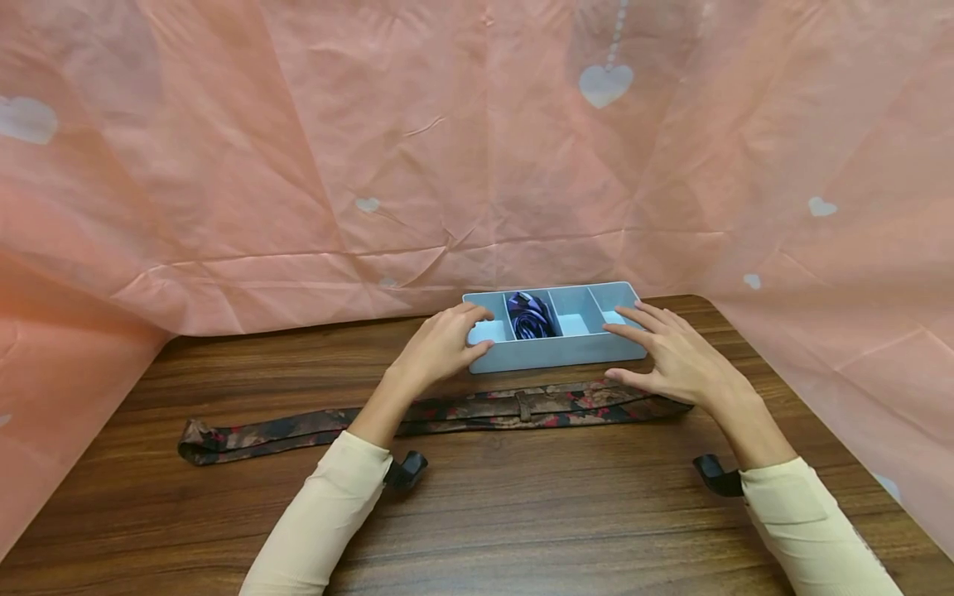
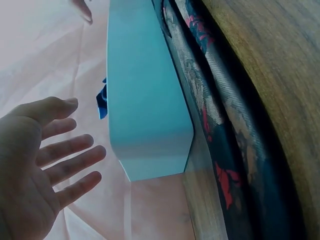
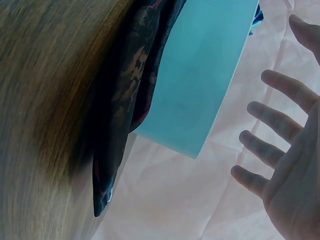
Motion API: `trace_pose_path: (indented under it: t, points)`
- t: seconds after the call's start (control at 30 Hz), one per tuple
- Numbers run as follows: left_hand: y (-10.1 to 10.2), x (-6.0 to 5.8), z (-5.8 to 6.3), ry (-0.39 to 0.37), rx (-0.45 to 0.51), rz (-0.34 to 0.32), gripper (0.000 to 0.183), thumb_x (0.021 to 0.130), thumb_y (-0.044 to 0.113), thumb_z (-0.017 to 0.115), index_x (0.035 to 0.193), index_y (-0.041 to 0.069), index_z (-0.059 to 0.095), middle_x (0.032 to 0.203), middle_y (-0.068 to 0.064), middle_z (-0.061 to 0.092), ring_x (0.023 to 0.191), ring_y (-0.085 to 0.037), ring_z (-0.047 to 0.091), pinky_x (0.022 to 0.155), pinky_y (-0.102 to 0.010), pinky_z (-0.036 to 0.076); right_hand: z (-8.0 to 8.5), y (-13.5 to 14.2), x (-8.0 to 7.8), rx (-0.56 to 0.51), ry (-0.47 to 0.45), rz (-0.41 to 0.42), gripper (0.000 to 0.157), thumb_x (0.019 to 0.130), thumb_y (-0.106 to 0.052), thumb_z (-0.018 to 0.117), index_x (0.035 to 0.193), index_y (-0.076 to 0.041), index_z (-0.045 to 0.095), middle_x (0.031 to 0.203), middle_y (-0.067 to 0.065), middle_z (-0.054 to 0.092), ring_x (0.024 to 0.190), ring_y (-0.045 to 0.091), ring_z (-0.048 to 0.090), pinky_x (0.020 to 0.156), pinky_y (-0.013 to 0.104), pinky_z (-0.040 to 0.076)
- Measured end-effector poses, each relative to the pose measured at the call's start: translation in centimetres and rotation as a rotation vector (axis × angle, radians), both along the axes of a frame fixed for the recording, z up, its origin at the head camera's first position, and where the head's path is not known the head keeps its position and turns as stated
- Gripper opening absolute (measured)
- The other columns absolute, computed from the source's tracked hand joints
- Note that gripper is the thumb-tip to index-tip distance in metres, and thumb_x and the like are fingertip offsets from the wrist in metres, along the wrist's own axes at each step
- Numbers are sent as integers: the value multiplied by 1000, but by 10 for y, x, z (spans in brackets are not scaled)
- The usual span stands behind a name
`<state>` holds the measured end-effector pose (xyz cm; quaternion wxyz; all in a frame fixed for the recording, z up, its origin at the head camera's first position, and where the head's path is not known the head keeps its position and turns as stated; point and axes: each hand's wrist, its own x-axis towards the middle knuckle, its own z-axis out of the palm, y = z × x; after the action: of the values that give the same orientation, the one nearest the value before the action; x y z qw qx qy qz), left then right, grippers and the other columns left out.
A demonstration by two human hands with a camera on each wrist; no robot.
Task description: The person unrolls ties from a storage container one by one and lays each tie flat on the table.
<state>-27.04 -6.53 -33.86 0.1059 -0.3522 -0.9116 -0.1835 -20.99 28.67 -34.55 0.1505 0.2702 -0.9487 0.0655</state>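
Observation:
A light blue divided box stands toward the back of the table. One of its inner compartments holds a rolled blue-purple necktie. In front of the box a floral necktie, dark with brown and red, lies lengthwise, folded along itself. My left hand hovers by the box's left end, fingers spread and holding nothing. Over the right end is my right hand, its fingers apart and likewise without anything in them. Both wrist views show the box's outer wall with a gap between it and the fingers.
The wooden table has a peach cloth with pale hearts hanging behind it and at the sides. Black wrist mounts sit at the cream sleeves.

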Motion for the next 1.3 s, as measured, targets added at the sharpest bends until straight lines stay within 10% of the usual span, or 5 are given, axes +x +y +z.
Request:
trace_pose_path:
  t: [1.3]
  points:
    - [40,-33,1,26,-43,21,56,100,31,72,149,9,55,145,-11,55,120,-30,63,105,-48,49,-1,4,-2,-40,107,76,68,93,-55,71,140,-8,64,151,26,49,136,50,46,109,68,35]
